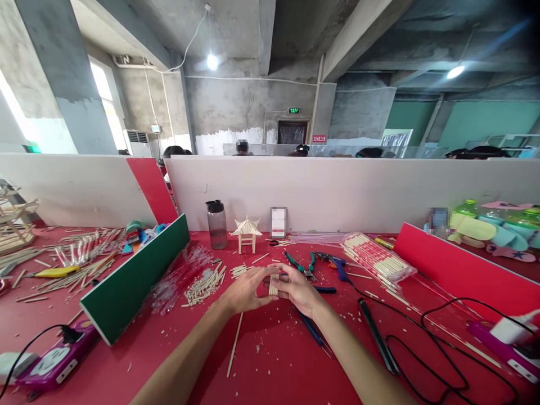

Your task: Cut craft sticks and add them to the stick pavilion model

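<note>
Above the red table, a small row of short wooden sticks (274, 284) stands upright between my two hands. My left hand (247, 291) curves in from the left, its fingers and thumb closed at the row's edge. From the other side, my right hand (298, 288) pinches the same row. Whether the sticks are joined is too small to tell. Behind the hands is a little stick-built pavilion (247, 233). Short cut sticks (206, 286) lie heaped to the left. One long stick (235, 346) rests on the table below my left hand.
Right of my hands lie green-handled pliers (311, 274), a blue glue gun (340, 266) and a blue-handled tool (311, 329). Packed sticks (377, 260), a black cable (439, 343) and a red board (464, 267) are farther right. A water bottle (216, 225) and green board (137, 281) stand left.
</note>
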The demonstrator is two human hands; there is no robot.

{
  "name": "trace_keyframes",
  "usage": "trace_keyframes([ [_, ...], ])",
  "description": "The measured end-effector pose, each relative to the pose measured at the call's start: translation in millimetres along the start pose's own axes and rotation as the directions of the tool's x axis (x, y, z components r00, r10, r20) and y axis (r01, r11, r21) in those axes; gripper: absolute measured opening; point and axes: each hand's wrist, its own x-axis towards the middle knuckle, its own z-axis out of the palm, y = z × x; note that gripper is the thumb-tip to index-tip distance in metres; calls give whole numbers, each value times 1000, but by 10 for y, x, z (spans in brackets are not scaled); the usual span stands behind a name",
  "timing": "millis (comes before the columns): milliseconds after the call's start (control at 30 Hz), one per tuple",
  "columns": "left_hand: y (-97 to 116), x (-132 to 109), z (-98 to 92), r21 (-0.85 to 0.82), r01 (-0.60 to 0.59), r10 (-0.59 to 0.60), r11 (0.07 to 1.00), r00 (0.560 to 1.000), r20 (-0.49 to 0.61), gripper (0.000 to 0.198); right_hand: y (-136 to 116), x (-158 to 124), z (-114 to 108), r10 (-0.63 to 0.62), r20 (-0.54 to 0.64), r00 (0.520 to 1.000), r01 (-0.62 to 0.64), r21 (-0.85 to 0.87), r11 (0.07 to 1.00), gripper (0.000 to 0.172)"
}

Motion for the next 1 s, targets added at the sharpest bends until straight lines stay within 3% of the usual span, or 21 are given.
trace_keyframes([
  [200,19,7,-31,-73,30,-29,997,999,18,68,-8,-6,17,-12,21,1000,12,-20,1000,54],
  [500,31,11,-39,-169,18,-13,985,999,35,77,-46,4,34,-41,-50,998,41,-20,999,56],
  [667,33,13,-43,-197,43,-41,980,999,18,65,-82,-17,56,-46,-29,999,45,-31,999,54],
  [1000,43,11,-35,-210,52,-59,976,998,-29,60,-94,-33,63,-17,-13,1000,17,-17,1000,53],
])
